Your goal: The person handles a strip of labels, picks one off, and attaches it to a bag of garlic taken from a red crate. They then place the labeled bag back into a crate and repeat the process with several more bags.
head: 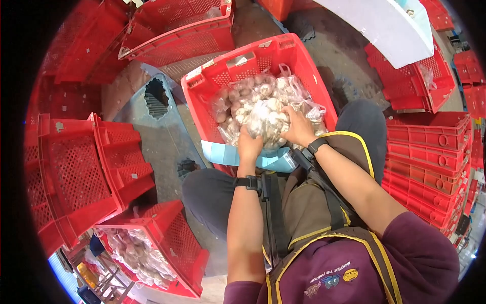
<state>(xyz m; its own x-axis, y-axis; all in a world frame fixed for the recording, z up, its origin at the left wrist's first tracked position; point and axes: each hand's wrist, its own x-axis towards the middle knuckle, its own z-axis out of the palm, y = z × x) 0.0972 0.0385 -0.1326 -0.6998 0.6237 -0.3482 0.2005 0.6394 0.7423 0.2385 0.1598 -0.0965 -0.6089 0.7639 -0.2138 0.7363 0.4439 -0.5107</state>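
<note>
Both hands are over a red plastic crate (197,114) that stands between the person's knees. My left hand (249,146) grips the near left side of a clear plastic bag of pale bulbs that look like garlic (267,121). On the bag's right side, my right hand (298,127) is curled with thumb and fingers against the plastic. Other clear bags of the same bulbs (250,85) fill the crate around and beyond it. Across the crate's near rim lies a light blue strip (220,153), partly hidden by my left wrist.
Stacked red crates stand at the left (79,167) and right (425,171). Another crate (178,231) at lower left holds bagged bulbs. A white box (383,30) rests over a crate at upper right. A torn blue-grey pallet (152,140) lies left of the middle crate.
</note>
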